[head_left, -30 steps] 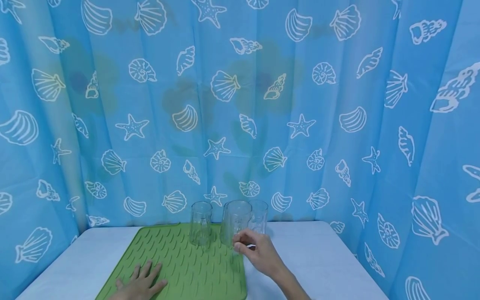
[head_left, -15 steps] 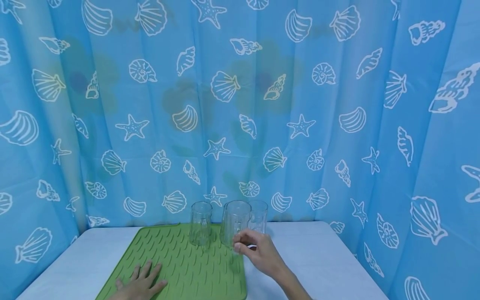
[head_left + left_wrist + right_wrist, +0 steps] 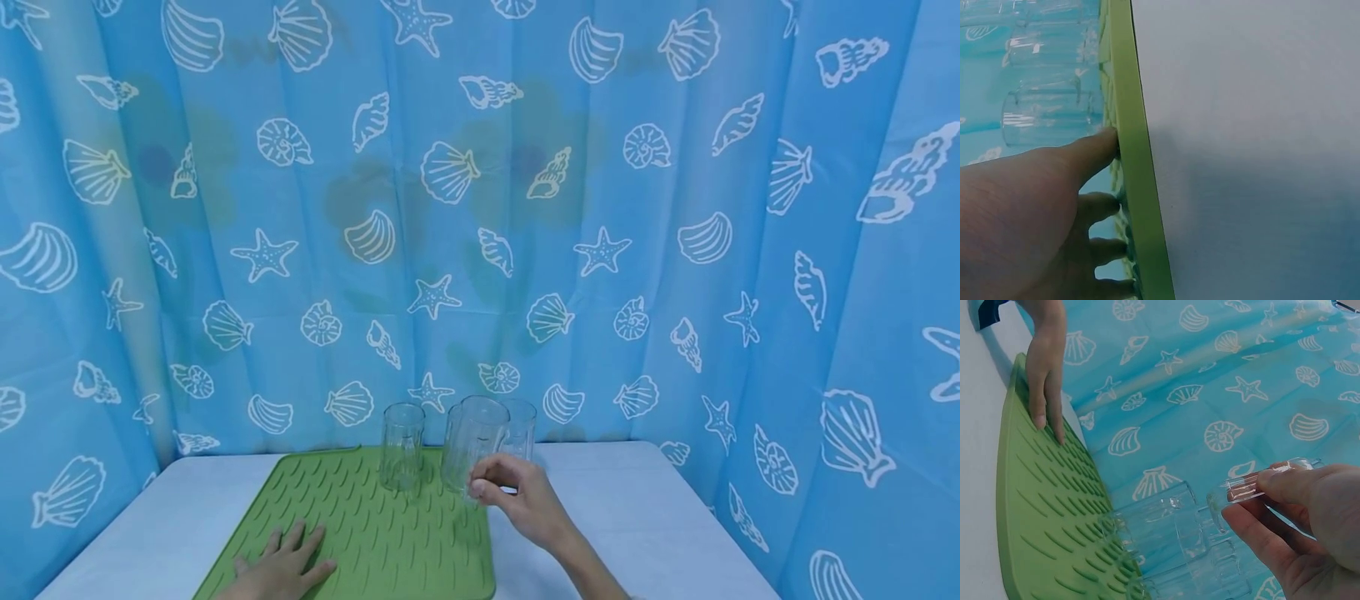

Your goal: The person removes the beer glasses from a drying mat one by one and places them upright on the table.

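My right hand point(image 3: 517, 496) pinches the handle point(image 3: 1244, 487) of a clear glass mug point(image 3: 482, 425) between thumb and fingers. That mug leans a little to the right in the head view, above the right part of a green ribbed mat point(image 3: 375, 533). Other glass mugs stand close behind it, one showing at its right point(image 3: 522, 425); their outlines overlap. Further left, another clear mug point(image 3: 402, 446) stands upright on the mat, apart from them. My left hand point(image 3: 276, 575) rests on the mat's near left part, its fingers spread and straight.
The mat lies on a white-covered table point(image 3: 622, 517) and its right edge passes under the right hand. A blue curtain point(image 3: 480, 250) with white shell and starfish prints hangs behind the table and along both sides.
The pinched mug has risen slightly and tilted to the right, with my right hand shifting slightly. My left hand stays in place on the mat.
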Demonstrator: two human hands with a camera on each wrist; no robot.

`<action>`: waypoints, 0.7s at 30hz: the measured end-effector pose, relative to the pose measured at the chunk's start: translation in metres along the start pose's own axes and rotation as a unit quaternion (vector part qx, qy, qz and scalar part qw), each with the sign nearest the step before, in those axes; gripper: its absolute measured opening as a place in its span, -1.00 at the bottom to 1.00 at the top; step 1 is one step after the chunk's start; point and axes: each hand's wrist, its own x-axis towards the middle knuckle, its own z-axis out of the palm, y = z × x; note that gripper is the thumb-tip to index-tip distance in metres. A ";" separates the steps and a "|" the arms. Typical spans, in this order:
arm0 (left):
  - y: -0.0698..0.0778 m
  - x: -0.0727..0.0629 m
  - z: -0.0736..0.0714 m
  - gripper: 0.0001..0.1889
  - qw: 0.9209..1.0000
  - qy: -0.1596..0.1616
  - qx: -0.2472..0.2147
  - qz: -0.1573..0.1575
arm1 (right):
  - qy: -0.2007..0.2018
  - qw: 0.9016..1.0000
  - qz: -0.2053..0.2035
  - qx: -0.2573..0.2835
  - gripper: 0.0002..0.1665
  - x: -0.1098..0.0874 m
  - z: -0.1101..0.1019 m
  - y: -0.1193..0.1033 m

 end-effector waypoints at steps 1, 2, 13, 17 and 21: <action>0.001 0.000 0.000 -0.02 1.000 -0.001 0.004 -0.002 | 0.000 1.000 0.002 0.002 -0.83 0.000 0.000 0.000; 0.002 0.000 -0.001 -0.01 1.000 -0.002 0.007 -0.003 | 0.000 1.000 0.004 0.005 -0.83 0.000 0.000 0.001; 0.011 0.001 -0.005 -0.05 0.999 -0.013 0.032 -0.016 | 0.003 1.000 -0.020 0.022 -0.80 0.000 -0.002 0.007; 0.017 0.001 -0.008 -0.10 1.000 -0.008 0.024 -0.012 | 0.007 0.999 -0.012 0.037 -0.77 0.000 -0.003 0.006; 0.026 0.002 -0.015 -0.17 1.000 0.020 -0.007 0.021 | 0.012 0.998 0.008 0.059 -0.76 0.000 -0.004 0.003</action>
